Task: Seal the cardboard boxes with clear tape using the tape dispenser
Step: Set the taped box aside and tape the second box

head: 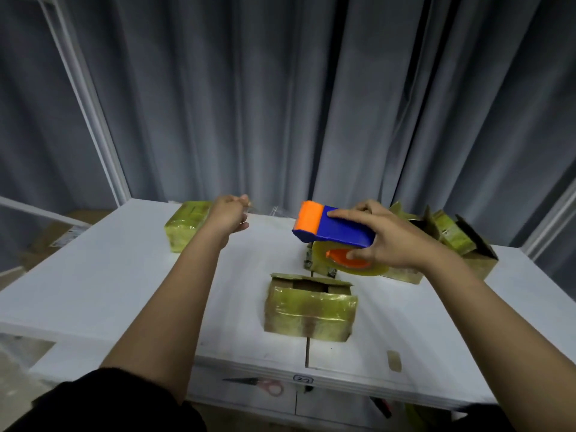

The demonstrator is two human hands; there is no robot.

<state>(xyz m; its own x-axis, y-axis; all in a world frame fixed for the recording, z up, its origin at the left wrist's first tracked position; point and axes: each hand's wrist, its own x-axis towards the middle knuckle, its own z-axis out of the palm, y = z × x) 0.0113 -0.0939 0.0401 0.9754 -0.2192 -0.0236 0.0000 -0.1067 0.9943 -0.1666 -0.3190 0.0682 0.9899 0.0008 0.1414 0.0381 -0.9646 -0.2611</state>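
One box [187, 224] is lying wrapped, the near box [308, 307] is gaping, while tape [265, 212] is being pinched by the left hand [229, 213] and the dispenser [333, 229] gripped by the right hand [392, 241].

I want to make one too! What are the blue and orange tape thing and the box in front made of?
The tape dispenser looks like smooth matte plastic with bright, even colour. The front box seems brown cardboard, shiny where wrinkled clear tape covers it.

Left hand [229, 213] motion-blurred; what its fingertips pinch is too faint to tell. Tape roll [349, 263] half hidden by right hand [389, 241] and dispenser [333, 227]. Far-right boxes [467, 244] partly behind that hand. Scissors [261, 384] under bench [124, 275] edge, blurred.
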